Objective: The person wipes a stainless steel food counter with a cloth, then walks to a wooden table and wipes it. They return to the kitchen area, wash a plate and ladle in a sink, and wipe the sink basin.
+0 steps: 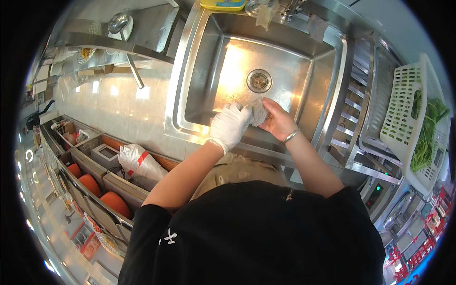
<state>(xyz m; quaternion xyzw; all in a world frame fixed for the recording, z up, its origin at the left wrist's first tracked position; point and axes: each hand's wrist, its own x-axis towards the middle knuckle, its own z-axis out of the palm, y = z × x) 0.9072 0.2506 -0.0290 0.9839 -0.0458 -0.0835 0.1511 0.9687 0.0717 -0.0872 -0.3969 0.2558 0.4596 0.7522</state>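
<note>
My left hand [231, 124] wears a thin white glove and pinches a crumpled, greyish-white thin piece of material [259, 113]. Whether that is a cloth or a balled-up glove I cannot tell. On its other side my right hand [280, 121], bare and wet, with a silver bangle at the wrist, curls its fingers around the same piece. Both hands are over the near part of a stainless steel sink [213, 76]. Beyond them lies the round drain strainer [259, 81], with small scraps in it.
A metal faucet [290, 11] and a hanging cloth [317, 27] are at the sink's back rim, near a yellow container [222, 4]. To the right, a white perforated basket [404, 107] holds leafy greens [427, 135]. A ladle [123, 30] lies on the left shelf.
</note>
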